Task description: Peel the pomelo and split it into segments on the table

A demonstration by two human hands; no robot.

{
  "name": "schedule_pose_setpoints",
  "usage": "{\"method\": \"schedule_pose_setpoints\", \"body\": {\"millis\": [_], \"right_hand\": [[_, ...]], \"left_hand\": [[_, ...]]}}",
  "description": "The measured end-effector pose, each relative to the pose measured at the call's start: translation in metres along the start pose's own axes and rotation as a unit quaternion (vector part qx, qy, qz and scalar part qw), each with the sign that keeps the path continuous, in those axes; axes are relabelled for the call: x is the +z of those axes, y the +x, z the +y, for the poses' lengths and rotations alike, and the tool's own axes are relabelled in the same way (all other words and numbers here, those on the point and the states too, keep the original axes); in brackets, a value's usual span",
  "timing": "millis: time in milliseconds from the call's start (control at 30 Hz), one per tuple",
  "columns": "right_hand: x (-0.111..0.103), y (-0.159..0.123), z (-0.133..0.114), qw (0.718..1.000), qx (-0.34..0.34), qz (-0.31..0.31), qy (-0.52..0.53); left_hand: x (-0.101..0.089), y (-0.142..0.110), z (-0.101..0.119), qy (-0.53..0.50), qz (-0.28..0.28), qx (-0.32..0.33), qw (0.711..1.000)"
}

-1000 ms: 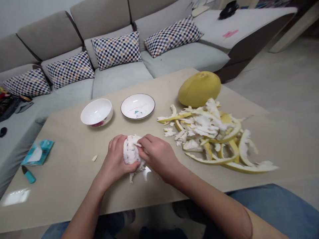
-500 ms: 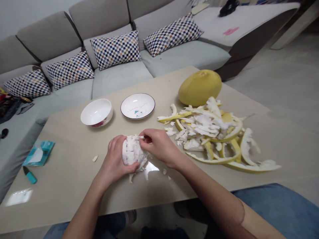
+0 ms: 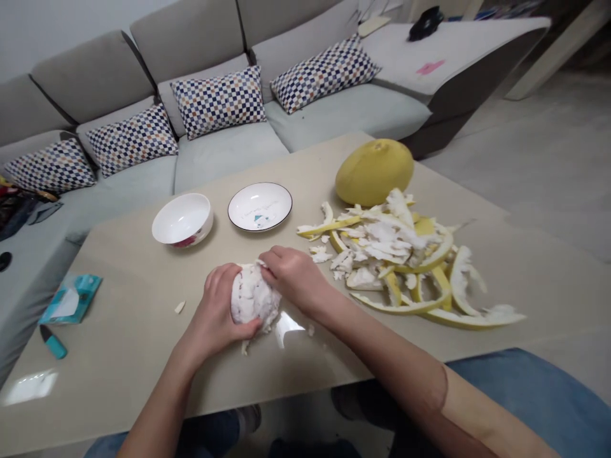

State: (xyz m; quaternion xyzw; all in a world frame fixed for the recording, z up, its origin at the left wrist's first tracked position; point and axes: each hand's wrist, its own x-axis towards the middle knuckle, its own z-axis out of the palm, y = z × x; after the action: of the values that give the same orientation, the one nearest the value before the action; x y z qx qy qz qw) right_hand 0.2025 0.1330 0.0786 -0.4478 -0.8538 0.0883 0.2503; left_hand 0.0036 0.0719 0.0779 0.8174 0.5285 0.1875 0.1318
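A peeled pomelo, covered in ragged white pith, sits on the table between my hands. My left hand is wrapped around its left side, thumb along the near face. At the upper right of the fruit, my right hand has its fingers closed in a pinch against the pith; what exactly lies between the fingertips is hidden. A shred of pith hangs from the fruit's lower edge. To the right lies a heap of peel and pith, with a whole yellow pomelo behind it.
A white bowl and a white plate stand beyond my hands. On the left are a tissue pack, a teal-handled knife or marker and a small peel scrap. A sofa with checkered cushions runs behind the table.
My right hand has shifted from the fruit's right side up onto its top right, its back turned more upward. The left hand keeps its hold. The whole view has shifted slightly.
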Motion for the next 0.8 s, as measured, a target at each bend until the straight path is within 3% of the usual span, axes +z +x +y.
{"method": "schedule_pose_setpoints", "body": {"millis": [167,333,467,567,633,700,800], "right_hand": [[-0.024,-0.014,0.04,0.979,0.056,0.166,0.108],[-0.064,-0.048,0.096,0.958,0.105,0.263,-0.051],[-0.069,-0.062,0.117,0.936,0.138,0.273,-0.175],[-0.048,-0.065,0.086,0.952,0.083,0.265,-0.13],[-0.027,-0.066,0.049,0.98,0.027,0.196,0.01],[-0.007,-0.066,0.014,0.986,-0.021,0.138,0.096],[0.013,-0.063,-0.015,0.986,-0.032,0.122,0.105]], "left_hand": [[-0.001,-0.009,-0.004,-0.021,-0.005,-0.02,1.0],[-0.003,-0.01,-0.015,-0.056,-0.018,-0.043,0.997],[-0.004,-0.007,-0.016,-0.06,-0.019,-0.042,0.997],[-0.005,-0.005,-0.014,-0.054,-0.027,-0.044,0.997],[-0.006,-0.003,-0.013,-0.048,-0.029,-0.044,0.997],[-0.007,-0.001,-0.011,-0.045,-0.029,-0.043,0.998],[-0.008,0.0,-0.009,-0.046,-0.032,-0.046,0.997]]}}
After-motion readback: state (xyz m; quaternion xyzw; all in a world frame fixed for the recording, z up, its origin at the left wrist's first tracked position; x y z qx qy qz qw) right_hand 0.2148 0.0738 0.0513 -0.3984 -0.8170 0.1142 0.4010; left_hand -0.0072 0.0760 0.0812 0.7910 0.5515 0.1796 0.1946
